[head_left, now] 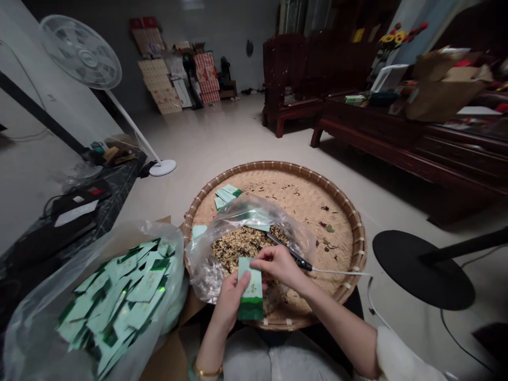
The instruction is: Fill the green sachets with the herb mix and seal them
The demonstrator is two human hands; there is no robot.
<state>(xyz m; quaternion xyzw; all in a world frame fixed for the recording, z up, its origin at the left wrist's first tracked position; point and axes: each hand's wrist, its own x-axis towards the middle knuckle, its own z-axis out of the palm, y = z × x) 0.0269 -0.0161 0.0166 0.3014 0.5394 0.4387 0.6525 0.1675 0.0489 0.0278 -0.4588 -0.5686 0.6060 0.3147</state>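
Observation:
My left hand (pixel 229 299) grips a light green packet (pixel 251 288) with a darker green band at its lower end, the thumb lying across its front. At the packet's top edge, the fingers of my right hand (pixel 278 264) are pinched together on it. Just beyond them, an open clear plastic bag (pixel 202 270) holds a loose dry mix (pixel 234 243) of pale and dark bits. A slim black tool (pixel 296 256) with a white cord lies over the bag's right side, partly behind my right hand. All this is above a round woven bamboo tray (pixel 309 185).
Several more green packets (pixel 227 196) lie at the tray's far left. A large plastic bag (pixel 174 238) full of similar packets (pixel 123 291) stands at left. A black round stand base (pixel 423 267) is at right, a white fan (pixel 162 168) at far left, dark wooden furniture (pixel 397 137) behind.

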